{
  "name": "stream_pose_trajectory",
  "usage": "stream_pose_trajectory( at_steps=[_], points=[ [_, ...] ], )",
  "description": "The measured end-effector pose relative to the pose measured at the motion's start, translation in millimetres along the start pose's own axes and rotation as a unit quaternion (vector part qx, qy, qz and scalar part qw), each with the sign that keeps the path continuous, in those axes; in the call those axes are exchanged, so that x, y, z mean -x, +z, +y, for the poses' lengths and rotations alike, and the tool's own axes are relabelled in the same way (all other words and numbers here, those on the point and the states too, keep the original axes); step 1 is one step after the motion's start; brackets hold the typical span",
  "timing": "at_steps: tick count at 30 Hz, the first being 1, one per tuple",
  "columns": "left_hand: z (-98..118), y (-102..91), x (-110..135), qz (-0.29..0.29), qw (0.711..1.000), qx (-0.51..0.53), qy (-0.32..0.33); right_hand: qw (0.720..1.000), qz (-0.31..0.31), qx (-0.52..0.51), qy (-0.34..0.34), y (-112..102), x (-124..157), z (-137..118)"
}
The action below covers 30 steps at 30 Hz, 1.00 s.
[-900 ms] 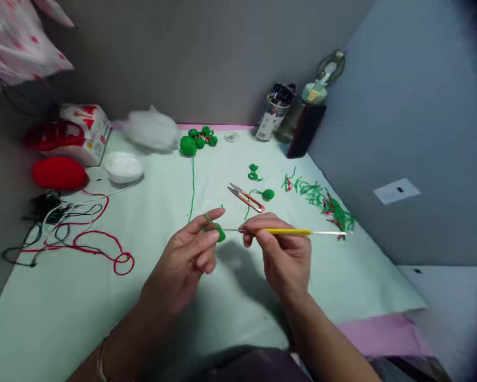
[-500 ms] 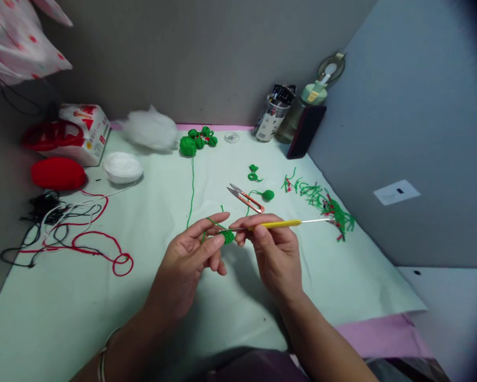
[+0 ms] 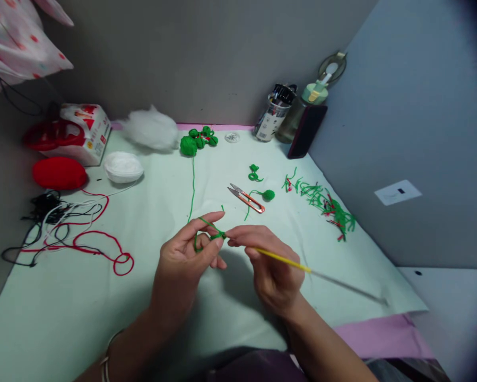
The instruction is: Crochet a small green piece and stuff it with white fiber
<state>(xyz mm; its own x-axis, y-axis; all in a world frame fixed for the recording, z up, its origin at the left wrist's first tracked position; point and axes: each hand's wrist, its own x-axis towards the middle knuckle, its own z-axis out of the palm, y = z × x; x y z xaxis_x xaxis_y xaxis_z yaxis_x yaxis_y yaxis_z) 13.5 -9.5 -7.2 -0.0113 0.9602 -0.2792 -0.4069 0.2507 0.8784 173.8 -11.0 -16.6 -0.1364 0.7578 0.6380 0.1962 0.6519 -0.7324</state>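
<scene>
Pale green tabletop (image 3: pixel 95 297), grey partition (image 3: pixel 222 58) at 12. Green crochet piece (image 3: pixel 219 236) sits near mid-tabletop, off the surface, pinched between left hand (image 3: pixel 184 252) thumb and fingers. Green strand (image 3: pixel 207 221) runs over the left index. Right hand (image 3: pixel 276 265) pinches yellow-handled hook (image 3: pixel 284 259) between thumb and fingers.

Change vs half a second ago: hook's rear end swung from about 3 o'clock to nearly 4, far end blurred. Right fingertips now up against the piece; less of the piece shows. Hook tip hidden, can't tell if it has caught the strand. My read: mid-stitch, hook being angled through a loop; strand looks under tension.

Outward from the piece: snips (image 3: pixel 246 198) and small green disc (image 3: pixel 268 195) between 1 and 2, green ball (image 3: pixel 188 146) at 11 with its yarn trailing back toward left hand, offcuts (image 3: pixel 331 209) between 2 and 3, white yarn (image 3: pixel 123 167) at 10, red yarn (image 3: pixel 59 173) between 9 and 10. None of these moved.
</scene>
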Motion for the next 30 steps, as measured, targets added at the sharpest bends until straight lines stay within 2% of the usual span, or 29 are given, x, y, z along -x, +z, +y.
stream_pose_trajectory(
  at_steps=[2, 4, 11, 19, 22, 25, 28, 30],
  points=[
    [-1, 0.3, 0, 0.012, 1.000, -0.005, 0.019, 0.996, -0.023, 0.061, -0.053, 0, 2, 0],
    [-2, 0.3, 0, 0.020, 0.999, 0.001, 0.033, 0.992, -0.029, 0.093, -0.076, -1, 2, 0],
    [-2, -1.4, -2, 0.001, 0.999, 0.018, 0.027, 0.999, 0.034, -0.038, 0.009, 0, -4, 2],
    [-3, 0.5, -3, 0.000, 1.000, 0.018, 0.025, 1.000, 0.023, -0.019, -0.004, 0, -2, 3],
    [-1, 2.6, -2, -0.023, 0.999, 0.041, -0.015, 0.997, -0.003, 0.070, -0.011, 0, 2, 2],
    [4, 2.3, -3, -0.060, 0.990, 0.088, -0.097, 0.989, -0.035, 0.141, -0.018, -1, 5, 0],
    [11, -0.5, -5, -0.083, 0.971, 0.141, -0.173, 0.994, 0.000, 0.107, -0.022, -2, 4, -2],
    [15, -2.4, -6, -0.071, 0.970, 0.155, -0.174, 0.998, 0.057, 0.024, 0.027, -2, 0, -1]
  ],
)
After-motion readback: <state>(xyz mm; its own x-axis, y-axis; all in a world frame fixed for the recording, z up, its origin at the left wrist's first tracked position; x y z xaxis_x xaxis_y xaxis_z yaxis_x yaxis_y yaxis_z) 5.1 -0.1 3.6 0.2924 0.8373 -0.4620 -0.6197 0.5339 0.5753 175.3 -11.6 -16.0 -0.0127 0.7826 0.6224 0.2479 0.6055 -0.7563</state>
